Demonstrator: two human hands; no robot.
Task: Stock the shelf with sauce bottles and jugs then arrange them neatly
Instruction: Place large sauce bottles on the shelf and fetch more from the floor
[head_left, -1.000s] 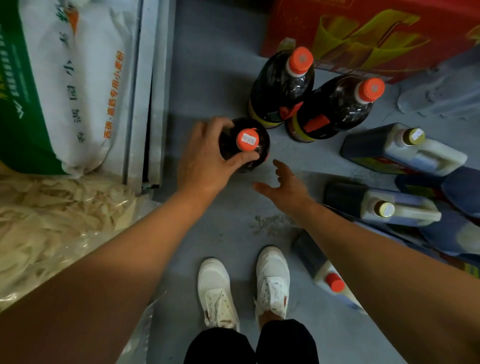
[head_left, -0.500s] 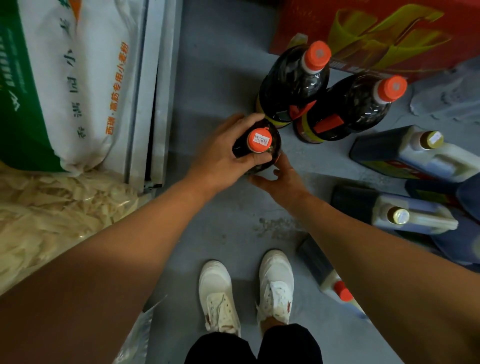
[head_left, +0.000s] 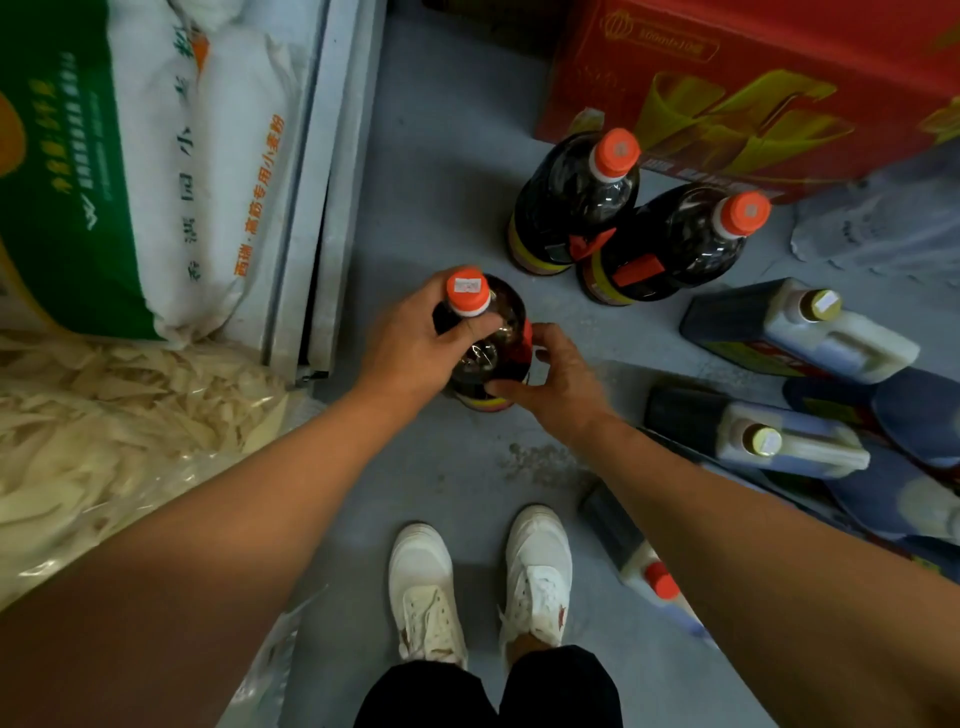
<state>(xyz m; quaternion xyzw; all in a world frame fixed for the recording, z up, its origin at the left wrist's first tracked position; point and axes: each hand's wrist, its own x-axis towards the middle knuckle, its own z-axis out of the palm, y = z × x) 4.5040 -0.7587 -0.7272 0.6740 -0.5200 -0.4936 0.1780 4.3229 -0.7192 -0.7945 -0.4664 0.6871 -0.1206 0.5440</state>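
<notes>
Grey concrete floor (head_left: 441, 156) lies under you. Your left hand (head_left: 410, 348) grips the neck of a glossy dark sauce bottle (head_left: 488, 348) with an orange cap; your right hand (head_left: 558, 379) curls round its lower body. Beyond your right hand, plastic jugs (head_left: 795, 332) run off-frame.

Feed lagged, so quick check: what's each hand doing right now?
Left hand: grips the dark sauce bottle at its neck.
Right hand: holds the same bottle's lower body.
</notes>
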